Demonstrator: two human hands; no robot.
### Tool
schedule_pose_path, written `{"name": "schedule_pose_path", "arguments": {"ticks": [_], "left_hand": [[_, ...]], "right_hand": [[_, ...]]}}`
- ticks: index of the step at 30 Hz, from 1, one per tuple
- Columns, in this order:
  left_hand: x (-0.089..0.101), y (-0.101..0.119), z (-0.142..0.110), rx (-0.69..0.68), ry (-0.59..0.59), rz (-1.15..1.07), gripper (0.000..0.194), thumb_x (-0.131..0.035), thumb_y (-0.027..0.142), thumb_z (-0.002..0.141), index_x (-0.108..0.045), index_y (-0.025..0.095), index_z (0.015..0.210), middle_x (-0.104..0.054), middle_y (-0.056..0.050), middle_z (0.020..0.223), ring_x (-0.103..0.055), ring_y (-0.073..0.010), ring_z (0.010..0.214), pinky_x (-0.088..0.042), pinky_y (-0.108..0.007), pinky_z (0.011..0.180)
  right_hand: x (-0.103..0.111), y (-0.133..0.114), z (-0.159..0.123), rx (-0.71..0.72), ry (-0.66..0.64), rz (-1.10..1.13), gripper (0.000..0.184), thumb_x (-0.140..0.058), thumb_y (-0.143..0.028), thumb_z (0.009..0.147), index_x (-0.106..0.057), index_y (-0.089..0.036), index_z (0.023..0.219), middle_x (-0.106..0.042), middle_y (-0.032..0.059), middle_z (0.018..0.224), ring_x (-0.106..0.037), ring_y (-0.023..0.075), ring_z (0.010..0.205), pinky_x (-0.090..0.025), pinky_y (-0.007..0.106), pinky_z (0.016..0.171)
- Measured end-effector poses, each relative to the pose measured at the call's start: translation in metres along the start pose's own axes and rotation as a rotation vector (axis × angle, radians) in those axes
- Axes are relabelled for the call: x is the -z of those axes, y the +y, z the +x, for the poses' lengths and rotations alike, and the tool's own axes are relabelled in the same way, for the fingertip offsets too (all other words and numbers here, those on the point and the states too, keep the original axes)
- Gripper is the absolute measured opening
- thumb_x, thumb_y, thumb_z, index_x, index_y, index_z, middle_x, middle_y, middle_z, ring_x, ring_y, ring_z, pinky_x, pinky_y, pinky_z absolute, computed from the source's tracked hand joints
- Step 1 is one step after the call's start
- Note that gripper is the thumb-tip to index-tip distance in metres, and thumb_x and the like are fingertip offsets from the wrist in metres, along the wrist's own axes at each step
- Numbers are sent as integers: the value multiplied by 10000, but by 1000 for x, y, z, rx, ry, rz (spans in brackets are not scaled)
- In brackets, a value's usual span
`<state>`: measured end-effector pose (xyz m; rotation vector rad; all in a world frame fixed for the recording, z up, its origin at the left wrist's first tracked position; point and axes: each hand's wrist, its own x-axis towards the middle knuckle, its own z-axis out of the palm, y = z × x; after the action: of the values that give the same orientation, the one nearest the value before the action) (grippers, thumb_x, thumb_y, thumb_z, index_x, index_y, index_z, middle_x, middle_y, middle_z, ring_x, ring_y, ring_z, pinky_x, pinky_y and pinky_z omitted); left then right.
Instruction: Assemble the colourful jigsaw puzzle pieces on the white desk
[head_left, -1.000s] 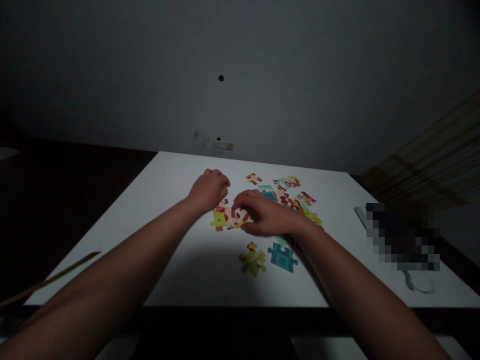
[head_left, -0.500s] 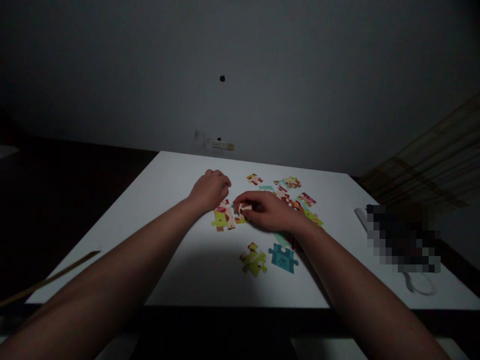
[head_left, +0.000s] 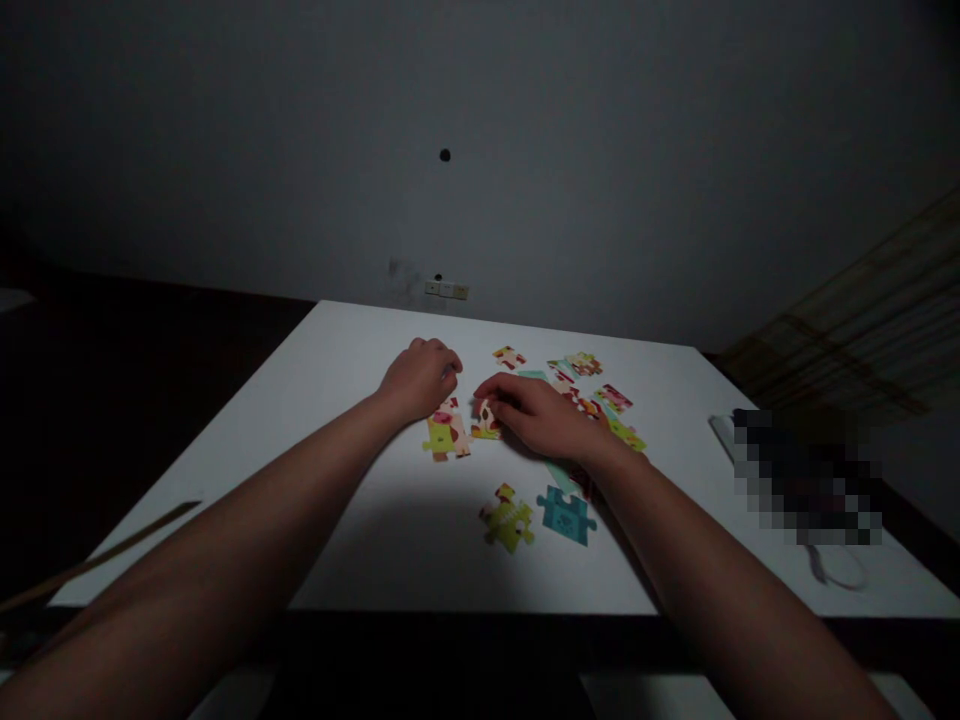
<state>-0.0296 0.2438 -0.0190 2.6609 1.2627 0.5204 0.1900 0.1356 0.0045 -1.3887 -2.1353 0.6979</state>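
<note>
My left hand (head_left: 421, 382) rests on the table with loosely bent fingers. A small gap shows between thumb and forefinger, with nothing visible in it. Just below it lie joined puzzle pieces (head_left: 450, 440), green and pink with a pig's face, partly covered by the hand. My right hand (head_left: 538, 412) is closed, thumb and fingers on a puzzle piece (head_left: 485, 422) with brown spots and a yellow-green lower edge. That piece sits just right of the joined ones, a narrow gap between them. The right hand hides part of it.
Nearer me lie a green puzzle piece (head_left: 508, 520) and a teal puzzle piece (head_left: 567, 516). More loose pieces (head_left: 613, 398) spread beyond and beside my right hand. One piece (head_left: 509, 357) lies farther back. A blurred-out dark object (head_left: 806, 480) is at the table's right side.
My right hand has shifted slightly away from me, and the spotted piece now shows a clearer gap from the joined pieces. My left hand has stayed in place.
</note>
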Motion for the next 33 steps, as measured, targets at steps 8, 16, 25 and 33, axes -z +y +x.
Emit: {"name": "schedule_pose_path", "arguments": {"ticks": [8, 16, 25, 33], "left_hand": [[0, 0, 1, 11, 4, -5, 302, -590, 188, 975, -846, 224, 1131, -772, -127, 1281, -641, -331, 1230, -544, -488, 1116], [-2, -1, 1, 9, 13, -5, 303, -596, 197, 963, -849, 223, 1127, -775, -131, 1265, -648, -339, 1225, -548, -499, 1113], [-4, -2, 2, 8, 21, -6, 296, -594, 198, 982, -852, 233, 1122, -779, -120, 1255, -644, -326, 1209, -547, -487, 1107], [-5, -2, 1, 5, 23, -10, 302, -585, 207, 984, -851, 228, 1127, -767, -127, 1265, -644, -336, 1205, -546, -509, 1100]], "right_hand": [[-1, 3, 2, 68, -33, -56, 280, -592, -162, 1021, -814, -228, 1178, -825, 66, 1122, -731, 206, 1004, -548, 379, 978], [-6, 5, 2, 148, -77, -49, 259, -631, -136, 1003, -833, -229, 1136, -823, 76, 1151, -742, 210, 1069, -564, 402, 1040], [-1, 3, -1, 225, -152, -65, 323, -804, -250, 922, -806, -249, 1245, -755, 99, 1258, -705, 260, 1186, -554, 454, 1117], [1, -1, -2, 193, -177, -75, 276, -832, -308, 952, -836, -243, 1220, -756, 92, 1198, -715, 243, 1099, -567, 421, 1044]]}}
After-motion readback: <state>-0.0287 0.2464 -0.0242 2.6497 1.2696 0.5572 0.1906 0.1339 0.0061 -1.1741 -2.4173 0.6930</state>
